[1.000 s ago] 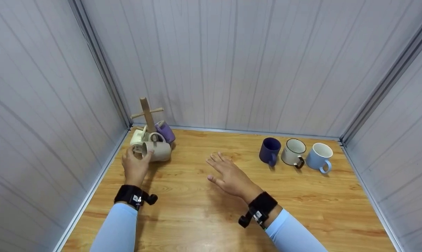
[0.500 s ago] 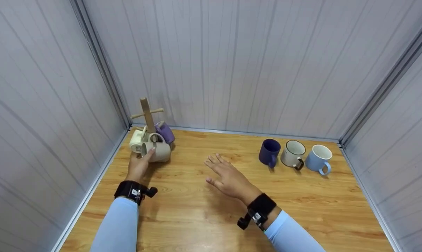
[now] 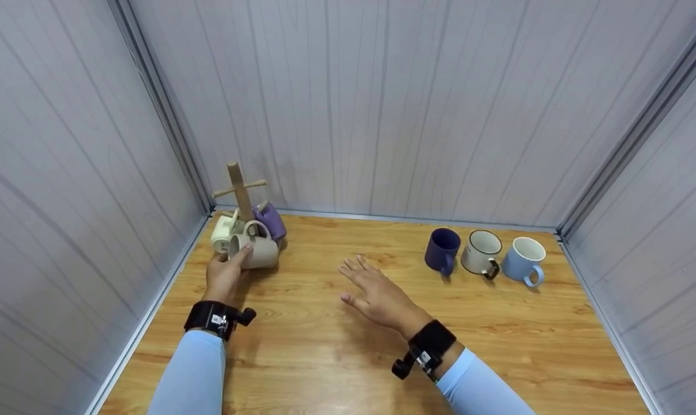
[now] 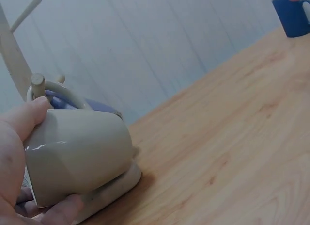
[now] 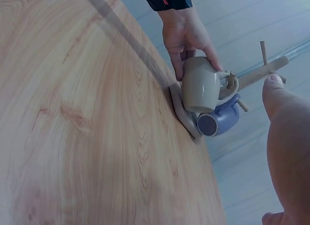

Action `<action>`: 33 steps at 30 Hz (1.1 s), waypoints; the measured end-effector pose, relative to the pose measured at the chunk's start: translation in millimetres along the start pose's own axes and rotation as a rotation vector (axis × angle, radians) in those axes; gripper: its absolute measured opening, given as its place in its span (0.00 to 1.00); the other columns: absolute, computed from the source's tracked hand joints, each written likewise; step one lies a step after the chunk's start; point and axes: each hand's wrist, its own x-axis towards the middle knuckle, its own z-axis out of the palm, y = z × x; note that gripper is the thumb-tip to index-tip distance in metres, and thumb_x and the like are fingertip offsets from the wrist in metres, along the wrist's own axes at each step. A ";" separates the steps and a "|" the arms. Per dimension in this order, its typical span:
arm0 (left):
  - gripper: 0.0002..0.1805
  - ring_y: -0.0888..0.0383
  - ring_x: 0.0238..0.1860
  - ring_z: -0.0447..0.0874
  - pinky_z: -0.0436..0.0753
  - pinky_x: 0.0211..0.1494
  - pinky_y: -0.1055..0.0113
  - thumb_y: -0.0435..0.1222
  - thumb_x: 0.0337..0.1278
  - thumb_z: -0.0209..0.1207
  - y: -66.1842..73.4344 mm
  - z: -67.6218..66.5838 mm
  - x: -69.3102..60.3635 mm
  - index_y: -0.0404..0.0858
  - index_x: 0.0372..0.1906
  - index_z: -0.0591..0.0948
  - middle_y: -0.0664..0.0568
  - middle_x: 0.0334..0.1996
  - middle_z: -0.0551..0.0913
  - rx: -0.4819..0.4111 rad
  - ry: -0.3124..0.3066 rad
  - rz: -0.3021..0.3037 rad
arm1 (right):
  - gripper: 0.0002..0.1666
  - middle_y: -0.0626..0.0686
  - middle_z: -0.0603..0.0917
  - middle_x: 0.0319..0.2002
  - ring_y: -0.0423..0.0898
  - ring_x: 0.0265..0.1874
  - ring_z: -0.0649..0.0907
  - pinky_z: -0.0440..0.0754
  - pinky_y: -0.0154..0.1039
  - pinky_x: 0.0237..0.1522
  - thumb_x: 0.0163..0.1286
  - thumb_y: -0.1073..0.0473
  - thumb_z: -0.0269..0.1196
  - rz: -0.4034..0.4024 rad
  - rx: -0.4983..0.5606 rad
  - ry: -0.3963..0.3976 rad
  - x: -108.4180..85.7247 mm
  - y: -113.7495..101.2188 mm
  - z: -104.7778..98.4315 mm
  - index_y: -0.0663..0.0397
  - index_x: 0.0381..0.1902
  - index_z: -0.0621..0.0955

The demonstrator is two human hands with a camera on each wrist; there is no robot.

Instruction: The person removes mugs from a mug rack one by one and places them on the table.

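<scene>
A beige mug (image 3: 261,252) lies sideways at the wooden mug tree (image 3: 239,187), its handle up around a lower peg (image 4: 38,80). My left hand (image 3: 224,278) grips this mug at its rim end, thumb on the upper side and fingers underneath. Just left of it on the tree is a cream mug (image 3: 222,235). A purple mug (image 5: 220,120) hangs at the tree's right side. My right hand (image 3: 379,294) is held over the middle of the table, fingers spread, holding nothing.
Three mugs stand upright in a row at the back right: dark blue (image 3: 441,251), white with a dark rim (image 3: 481,252) and light blue (image 3: 520,260). The wooden table (image 3: 324,357) has panelled walls (image 3: 359,115) at its back and sides.
My left hand has shifted in from the mug's left, its fingers going from the cream mug's side to under the beige mug. The right hand has hardly moved.
</scene>
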 end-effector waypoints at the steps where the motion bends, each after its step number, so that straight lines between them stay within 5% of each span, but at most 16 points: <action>1: 0.54 0.42 0.86 0.70 0.77 0.86 0.49 0.54 0.74 0.74 0.4 -0.3 -2.2 0.32 0.90 0.62 0.35 0.88 0.66 0.006 0.007 0.010 | 0.43 0.56 0.57 0.93 0.63 0.94 0.51 0.54 0.71 0.92 0.93 0.35 0.52 -0.001 0.000 0.002 -0.7 0.6 0.0 0.48 0.93 0.62; 8: 0.50 0.43 0.73 0.82 0.88 0.65 0.65 0.57 0.69 0.77 3.3 -0.5 -20.6 0.28 0.81 0.74 0.33 0.79 0.78 0.151 0.138 0.095 | 0.41 0.54 0.57 0.93 0.63 0.94 0.52 0.54 0.70 0.92 0.93 0.38 0.55 0.015 0.008 0.015 -5.2 5.4 -1.7 0.43 0.93 0.62; 15: 0.58 0.35 0.76 0.79 0.81 0.80 0.44 0.58 0.64 0.79 17.0 11.2 -39.1 0.25 0.84 0.68 0.28 0.79 0.76 0.336 0.160 0.182 | 0.42 0.59 0.57 0.93 0.66 0.94 0.52 0.54 0.72 0.92 0.93 0.38 0.54 0.034 0.028 0.027 -7.1 9.9 -3.0 0.50 0.92 0.63; 21: 0.57 0.35 0.72 0.81 0.82 0.77 0.39 0.56 0.55 0.85 22.8 29.5 -53.5 0.29 0.81 0.73 0.31 0.74 0.80 0.465 0.187 0.287 | 0.42 0.56 0.54 0.94 0.63 0.94 0.51 0.55 0.68 0.92 0.93 0.36 0.52 0.077 0.102 0.064 -9.0 13.1 -5.4 0.47 0.93 0.62; 33: 0.59 0.35 0.72 0.81 0.81 0.78 0.38 0.55 0.46 0.89 35.3 80.8 -74.1 0.33 0.80 0.75 0.35 0.74 0.79 0.694 0.034 0.466 | 0.38 0.56 0.60 0.93 0.62 0.93 0.58 0.57 0.68 0.92 0.93 0.37 0.54 0.209 0.354 0.140 -12.7 27.9 -16.0 0.39 0.92 0.64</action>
